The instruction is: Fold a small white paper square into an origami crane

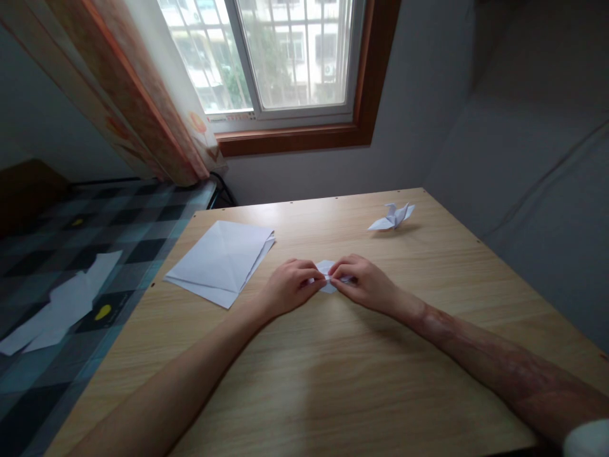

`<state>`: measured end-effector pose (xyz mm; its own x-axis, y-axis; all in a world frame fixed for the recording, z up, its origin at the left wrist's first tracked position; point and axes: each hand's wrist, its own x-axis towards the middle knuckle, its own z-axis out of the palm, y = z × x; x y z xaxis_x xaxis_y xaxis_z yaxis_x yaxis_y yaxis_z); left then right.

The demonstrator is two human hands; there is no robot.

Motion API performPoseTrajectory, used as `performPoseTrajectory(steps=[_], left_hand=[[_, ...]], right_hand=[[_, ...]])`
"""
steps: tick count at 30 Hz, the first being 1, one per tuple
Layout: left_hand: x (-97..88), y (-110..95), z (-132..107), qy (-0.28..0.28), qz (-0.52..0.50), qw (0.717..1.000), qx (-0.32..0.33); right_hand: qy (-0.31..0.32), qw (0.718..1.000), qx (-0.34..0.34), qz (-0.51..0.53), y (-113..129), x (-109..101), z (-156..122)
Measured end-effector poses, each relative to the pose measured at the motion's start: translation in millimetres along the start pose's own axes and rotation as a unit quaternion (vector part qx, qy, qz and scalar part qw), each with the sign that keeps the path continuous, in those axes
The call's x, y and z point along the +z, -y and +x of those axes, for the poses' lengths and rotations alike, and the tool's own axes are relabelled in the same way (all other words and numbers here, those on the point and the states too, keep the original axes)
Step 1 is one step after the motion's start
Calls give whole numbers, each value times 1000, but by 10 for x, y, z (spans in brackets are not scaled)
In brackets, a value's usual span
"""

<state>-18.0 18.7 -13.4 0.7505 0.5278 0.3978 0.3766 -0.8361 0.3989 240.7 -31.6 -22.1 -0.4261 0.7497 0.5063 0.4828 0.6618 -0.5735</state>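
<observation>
A small folded piece of white paper (327, 267) is between my two hands, just above or on the middle of the wooden table. My left hand (294, 287) pinches its left side, thumb and fingers pressed together. From the other side, my right hand (364, 279) pinches the paper near its centre, its fingertips almost meeting those of the left. Fingers cover much of the paper, so its exact folded shape is hard to make out. Beyond my right hand stands a folded white paper crane (392, 218).
A stack of white paper sheets (223, 254) lies at the table's left. The wooden table (304, 381) runs back toward a wall and a window (295, 57). On the left, a checked bed cover (28, 254) carries loose paper strips (71, 304). A curtain (143, 95) hangs above it.
</observation>
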Motion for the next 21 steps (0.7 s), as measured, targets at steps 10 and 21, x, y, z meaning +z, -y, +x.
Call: performPoseTrajectory(steps=[10,21], left_hand=[[-52,-144,35,1,-36,993,-117],[-104,-167,50,20,-110,985,-129]], right_hand=[[-33,989,117,90,-60,45,31],[-25,989,121,80,-78,54,16]])
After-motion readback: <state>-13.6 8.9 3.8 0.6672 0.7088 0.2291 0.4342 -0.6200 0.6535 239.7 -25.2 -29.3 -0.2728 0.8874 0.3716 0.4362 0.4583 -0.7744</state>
